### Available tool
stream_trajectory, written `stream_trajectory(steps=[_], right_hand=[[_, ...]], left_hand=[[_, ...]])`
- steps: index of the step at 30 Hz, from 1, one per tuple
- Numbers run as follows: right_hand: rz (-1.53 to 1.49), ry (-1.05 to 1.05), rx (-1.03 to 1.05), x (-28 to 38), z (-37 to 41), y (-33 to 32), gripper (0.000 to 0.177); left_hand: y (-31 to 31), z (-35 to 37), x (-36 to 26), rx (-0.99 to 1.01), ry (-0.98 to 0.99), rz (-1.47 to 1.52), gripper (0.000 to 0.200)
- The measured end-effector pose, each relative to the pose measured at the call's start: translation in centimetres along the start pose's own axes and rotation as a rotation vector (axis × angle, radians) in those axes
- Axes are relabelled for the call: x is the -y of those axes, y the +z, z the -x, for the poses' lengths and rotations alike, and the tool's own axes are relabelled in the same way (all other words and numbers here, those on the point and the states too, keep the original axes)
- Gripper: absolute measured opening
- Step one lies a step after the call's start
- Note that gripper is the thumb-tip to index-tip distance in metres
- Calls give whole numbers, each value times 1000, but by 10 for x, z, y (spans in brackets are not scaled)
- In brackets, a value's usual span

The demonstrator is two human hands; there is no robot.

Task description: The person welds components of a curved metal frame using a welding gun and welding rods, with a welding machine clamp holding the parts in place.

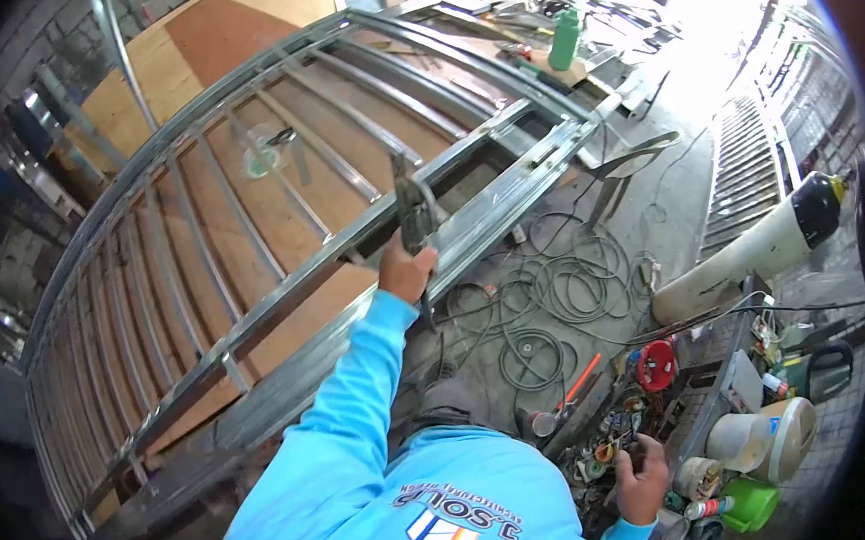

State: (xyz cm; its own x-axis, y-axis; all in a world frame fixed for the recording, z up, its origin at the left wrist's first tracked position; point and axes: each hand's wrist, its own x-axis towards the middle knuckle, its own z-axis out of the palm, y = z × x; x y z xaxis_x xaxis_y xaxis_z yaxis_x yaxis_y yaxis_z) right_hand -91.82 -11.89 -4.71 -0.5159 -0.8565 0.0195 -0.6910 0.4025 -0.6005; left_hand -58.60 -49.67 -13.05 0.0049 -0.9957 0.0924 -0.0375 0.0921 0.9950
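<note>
My left hand [407, 270] is wrapped round a dark metal tool [414, 209] whose exact kind I cannot make out. The tool is at the near edge of a large curved metal frame [297, 271] with several parallel bars. My right hand [642, 478] is low on the right, fingers curled and thumb close to the index finger. Something small and dark shows by its fingertips, too small to name. Beneath and beside that hand lies a cluttered heap of small parts and tools [605, 439].
Coiled cables [564, 281] lie on the floor in front. At right are a gas cylinder [752, 248], a red container [656, 365], buckets [737, 441] and a green container [750, 504]. A green bottle [565, 40] stands at the back. A barred metal panel [741, 158] lies beyond.
</note>
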Motion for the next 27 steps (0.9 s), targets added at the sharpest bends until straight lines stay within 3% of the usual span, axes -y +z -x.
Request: stream_trajectory(steps=[1,4,9,12,15,24,27], right_hand=[[-89,107,119,24,-12,2,39],[-21,-146,134,61,-41,27,39],[-27,-319,212,118,-94,56,43],[-49,-294,285,140,-121,71,45],[-32,-338,321,162,-144,80,44],[-45,-571,395,168,-245,100,40],[-51,-620,460,167,-305,110,40]], left_hand=[[0,3,-5,-15,-24,-32,25],[-2,9,-25,-29,-48,-74,24],[-18,4,-16,146,-119,-87,22],[-12,8,-18,63,-113,134,21],[-13,8,-23,82,-213,121,27],[-5,13,-34,-16,-264,178,36],[1,17,-20,-128,-253,204,23]])
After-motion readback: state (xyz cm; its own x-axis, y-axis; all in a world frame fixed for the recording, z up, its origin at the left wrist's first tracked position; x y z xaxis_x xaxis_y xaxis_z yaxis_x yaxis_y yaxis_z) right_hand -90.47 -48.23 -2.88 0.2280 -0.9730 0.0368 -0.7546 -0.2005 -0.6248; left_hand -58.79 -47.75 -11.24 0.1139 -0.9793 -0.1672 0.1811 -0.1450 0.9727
